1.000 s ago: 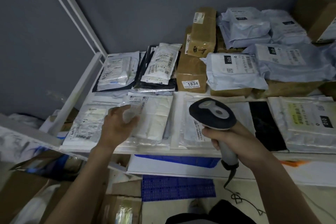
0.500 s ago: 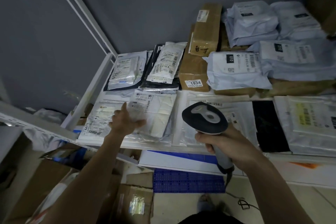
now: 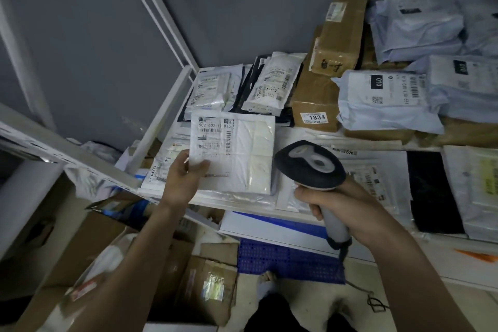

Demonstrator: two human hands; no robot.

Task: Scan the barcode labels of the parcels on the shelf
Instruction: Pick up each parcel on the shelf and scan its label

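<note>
Up comes the white parcel [image 3: 234, 153]: a moment ago it lay flat under a reaching palm, and now its near-left corner is raised and its label faces the camera. Left hand [image 3: 183, 178] pinches that corner, thumb on top of the label, the other fingers hidden beneath. The parcel sits at the near-left of the shelf [image 3: 161, 127], over other clear-wrapped packets, printed digits and a barcode showing along its far edge. Far behind it, two white packets lie on dark mailers, one at far left [image 3: 210, 91] and a slimmer one [image 3: 272, 86] just right of it. Moving right, the barcode scanner [image 3: 310, 167] hovers just beside the raised parcel, its dark head pointing left toward it. Right hand [image 3: 342, 207] is wrapped tight around the grey handle, its cable dropping toward the floor. Farther right at the back, a brown box marked 1834 [image 3: 315, 105] carries a second brown box [image 3: 339, 35] tilted on top. Beyond that, pale grey mailers [image 3: 388, 100] stack to the far right. Near right, a black packet [image 3: 431, 191] lies flat among more clear-wrapped parcels.
</note>
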